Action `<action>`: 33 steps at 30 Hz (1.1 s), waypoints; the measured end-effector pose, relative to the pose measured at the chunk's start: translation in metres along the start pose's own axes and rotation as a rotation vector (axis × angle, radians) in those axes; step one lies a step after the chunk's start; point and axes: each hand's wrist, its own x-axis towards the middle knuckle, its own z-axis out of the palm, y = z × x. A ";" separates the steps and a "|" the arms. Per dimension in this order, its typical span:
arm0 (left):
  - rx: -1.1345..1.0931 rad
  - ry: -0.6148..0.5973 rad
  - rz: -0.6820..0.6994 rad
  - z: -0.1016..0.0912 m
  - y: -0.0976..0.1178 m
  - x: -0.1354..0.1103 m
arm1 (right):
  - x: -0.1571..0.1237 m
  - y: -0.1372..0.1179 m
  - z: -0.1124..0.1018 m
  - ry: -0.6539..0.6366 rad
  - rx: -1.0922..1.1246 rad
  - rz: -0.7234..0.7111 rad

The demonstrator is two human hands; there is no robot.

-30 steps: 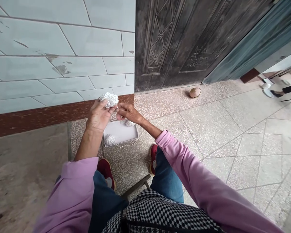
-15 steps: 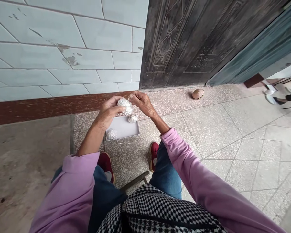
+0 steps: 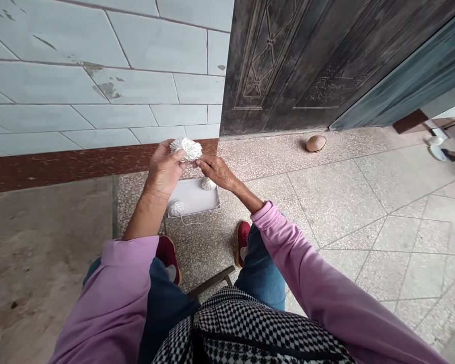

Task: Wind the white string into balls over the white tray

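Note:
My left hand [image 3: 166, 164] is wrapped round a fluffy white yarn ball [image 3: 189, 149], its thumb across the near side and the fingers partly hidden behind. Close against the ball's lower right edge, my right hand [image 3: 216, 171] is closed in a pinch on what looks like a strand of the yarn, though the fingertips hide most of it. Below both hands a shallow white box lid [image 3: 191, 196] lies on the floor. Two smaller white yarn balls rest in it: one [image 3: 175, 207] at the near left corner, the other [image 3: 208, 184] at the far right.
A loose thread [image 3: 192, 223] trails over the lid's near edge onto the speckled floor. Ahead stand a tiled wall [image 3: 159, 45] and a dark carved door [image 3: 273, 65]. A rounded pinkish-tan object [image 3: 316, 143] sits by the doorstep. My red shoes [image 3: 243, 236] flank a dark bar [image 3: 214, 281].
The yarn ball has moved slightly up and left and is turned in my left hand. My right hand has gone from its upper right side down to its lower right edge.

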 end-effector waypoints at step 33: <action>0.177 -0.211 -0.305 0.012 0.009 -0.029 | -0.012 -0.018 -0.019 0.199 0.080 0.071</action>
